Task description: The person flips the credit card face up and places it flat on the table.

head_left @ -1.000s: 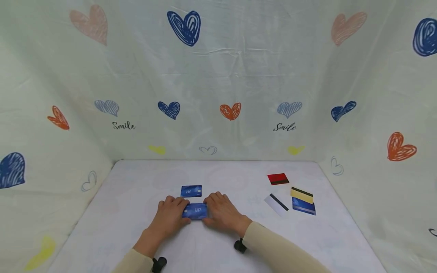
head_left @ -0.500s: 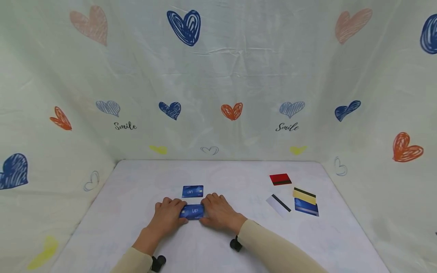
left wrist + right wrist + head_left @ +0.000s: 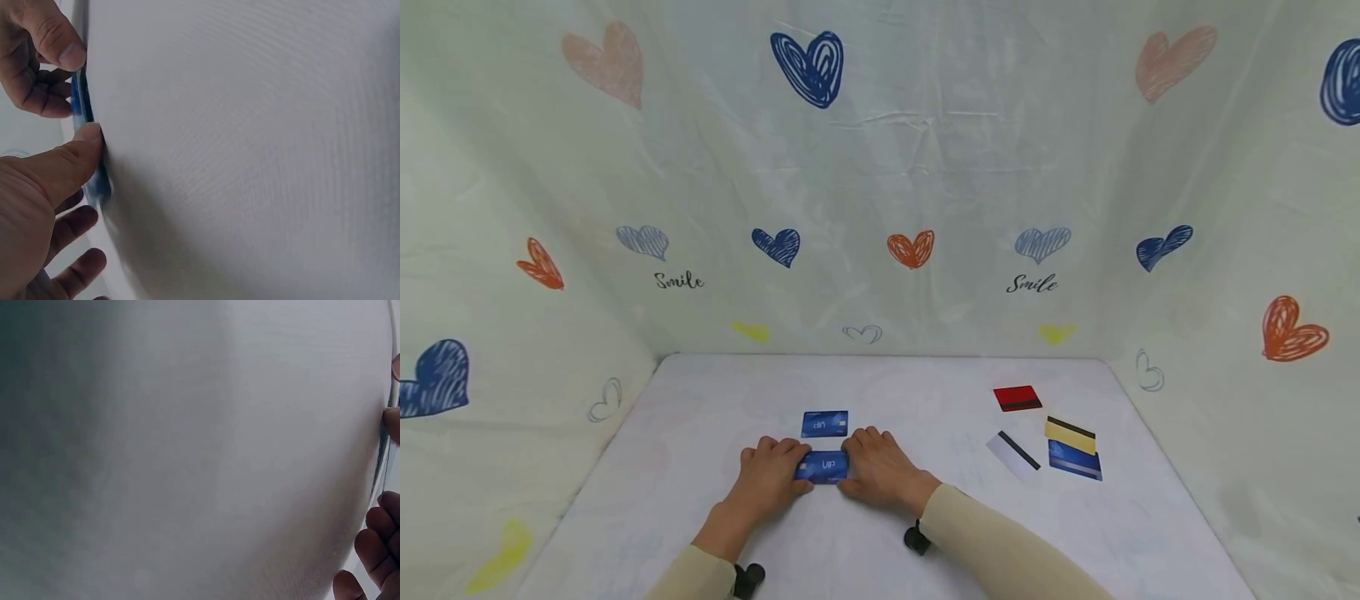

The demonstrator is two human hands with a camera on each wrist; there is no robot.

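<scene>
A blue card (image 3: 822, 467) printed "VIP" lies flat near the middle of the table in the head view. My left hand (image 3: 766, 477) pinches its left end between thumb and fingers, and my right hand (image 3: 883, 471) does the same at the right end. Just beyond it is another blue card (image 3: 824, 423), its lettering upside down. Seen almost edge-on in the left wrist view, the held card (image 3: 80, 100) spans between my left hand (image 3: 37, 200) and the right thumb and fingers. The right wrist view catches only part of my right hand (image 3: 382, 544) at its edge.
To the right lie a red card (image 3: 1018, 398), a white card (image 3: 1015, 452) with a dark stripe, and a yellow card (image 3: 1070, 435) overlapping a blue-and-silver card (image 3: 1074, 460). A heart-printed curtain (image 3: 962, 183) surrounds the white table (image 3: 722, 383) at the back and sides.
Both hands and the VIP card between them have shifted slightly left relative to the blue card beyond. The view has drifted a little; the cards on the right stay in place.
</scene>
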